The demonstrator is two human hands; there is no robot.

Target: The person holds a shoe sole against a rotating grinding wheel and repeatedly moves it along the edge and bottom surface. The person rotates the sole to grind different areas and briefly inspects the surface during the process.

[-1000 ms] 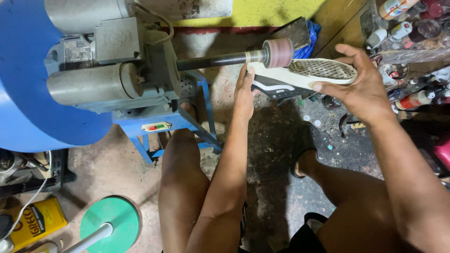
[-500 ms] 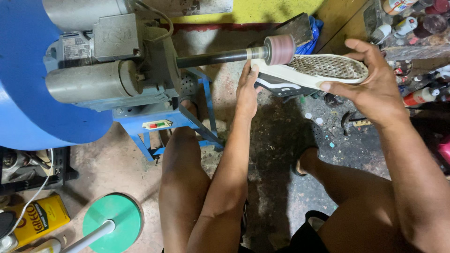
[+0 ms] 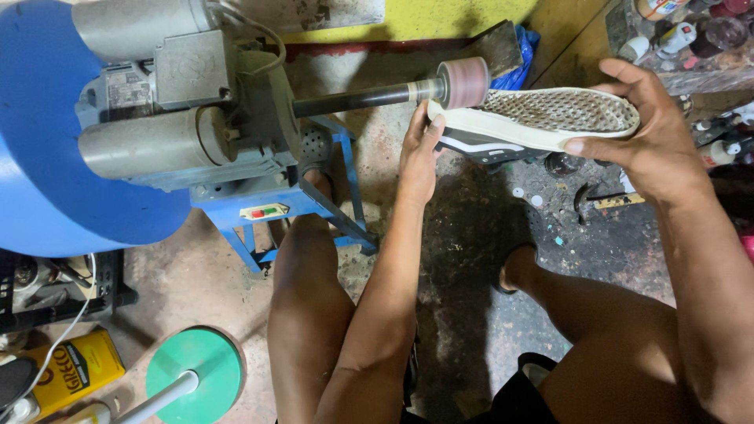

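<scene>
Both hands' point(image 3: 420, 153) point(image 3: 656, 141) grip clamped on rubbery waffle-soled shoe point(image 3: 542, 122) against gritty cylindrical drum point(image 3: 463, 82).

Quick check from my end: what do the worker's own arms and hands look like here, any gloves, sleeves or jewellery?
Both arms are bare for all of their visible length: no sleeves in view. The left hand and the right hand wear no gloves, and no rings, watch or wristbands show. The fingernails are short and plain. No tape, bandage or markings appear on either forearm. Lower down, dark shorts are worn, with bare knees.
</scene>
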